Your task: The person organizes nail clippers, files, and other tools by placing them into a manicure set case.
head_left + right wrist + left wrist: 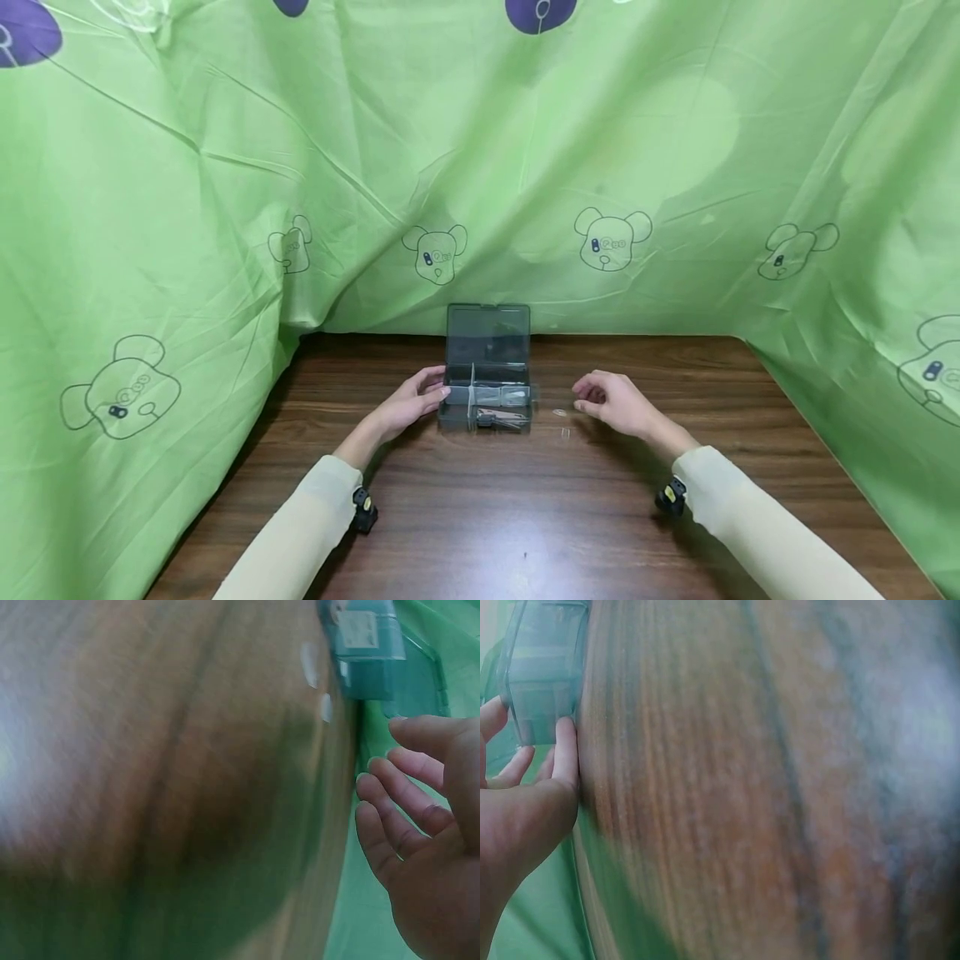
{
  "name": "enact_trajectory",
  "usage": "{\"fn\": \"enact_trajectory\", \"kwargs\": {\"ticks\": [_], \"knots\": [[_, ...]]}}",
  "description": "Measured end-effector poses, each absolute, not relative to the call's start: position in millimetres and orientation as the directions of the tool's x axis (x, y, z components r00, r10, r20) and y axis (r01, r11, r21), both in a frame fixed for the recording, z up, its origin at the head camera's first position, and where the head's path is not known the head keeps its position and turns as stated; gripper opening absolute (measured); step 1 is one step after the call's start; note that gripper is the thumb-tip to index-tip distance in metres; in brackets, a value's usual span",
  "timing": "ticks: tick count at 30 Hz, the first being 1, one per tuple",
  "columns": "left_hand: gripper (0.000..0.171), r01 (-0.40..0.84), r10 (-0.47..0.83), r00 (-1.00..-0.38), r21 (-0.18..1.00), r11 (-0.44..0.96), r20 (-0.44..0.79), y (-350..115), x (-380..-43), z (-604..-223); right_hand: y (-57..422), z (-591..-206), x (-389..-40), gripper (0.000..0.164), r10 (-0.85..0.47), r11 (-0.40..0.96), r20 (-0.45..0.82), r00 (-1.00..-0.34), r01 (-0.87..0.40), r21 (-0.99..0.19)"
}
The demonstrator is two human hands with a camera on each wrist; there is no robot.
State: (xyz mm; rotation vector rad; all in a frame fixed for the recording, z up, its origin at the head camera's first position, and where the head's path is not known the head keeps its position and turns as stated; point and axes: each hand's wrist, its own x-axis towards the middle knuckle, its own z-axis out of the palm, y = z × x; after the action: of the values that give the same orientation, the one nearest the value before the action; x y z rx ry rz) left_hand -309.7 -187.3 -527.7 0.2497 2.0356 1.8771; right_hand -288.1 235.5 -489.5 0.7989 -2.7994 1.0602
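A dark translucent compartment box [457, 415] stands on the table with its lid [488, 333] raised at the back. My left hand [408, 406] rests against the box's left end, its fingertips touching the wall. Inside the front compartment lie several small items [501, 418], some of them dark and thin; their kind is hard to tell. Pale pieces [501, 396] show in the middle row. To the right of the box, my right hand [618, 406] hovers with loosely bent fingers and nothing visible in them. Two small clear pieces, one oval [559, 412] and one squarish [566, 432], lie nearby.
Brown wood-grain table [465, 517] spreads around the box. Behind and at both sides hangs a green cloth [517, 167] printed with bear faces. A black wrist camera [364, 510] sits on the left sleeve, another camera [671, 496] on the right.
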Motion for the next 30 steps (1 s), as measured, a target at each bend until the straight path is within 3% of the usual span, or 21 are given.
{"fn": "enact_trajectory", "kwargs": {"ticks": [12,20,30], "knots": [[0.064,-0.112,0.36,-0.921,0.987,0.113,-0.145,-186.6,-308.5,-527.2,217.3,-515.8,-291.1,0.021,-0.485,0.642,0.194,-0.853,-0.498,-0.583],[0.066,-0.111,0.373,-0.917,0.988,0.104,-0.142,-187.1,-307.8,-527.6,206.2,-521.2,-293.4,0.009,-0.512,0.656,0.191,-0.838,-0.524,-0.543],[0.065,-0.11,0.361,-0.921,0.988,0.111,-0.143,-188.3,-308.0,-527.2,204.5,-522.0,-289.6,0.02,-0.498,0.669,0.206,-0.843,-0.524,-0.528]]}}
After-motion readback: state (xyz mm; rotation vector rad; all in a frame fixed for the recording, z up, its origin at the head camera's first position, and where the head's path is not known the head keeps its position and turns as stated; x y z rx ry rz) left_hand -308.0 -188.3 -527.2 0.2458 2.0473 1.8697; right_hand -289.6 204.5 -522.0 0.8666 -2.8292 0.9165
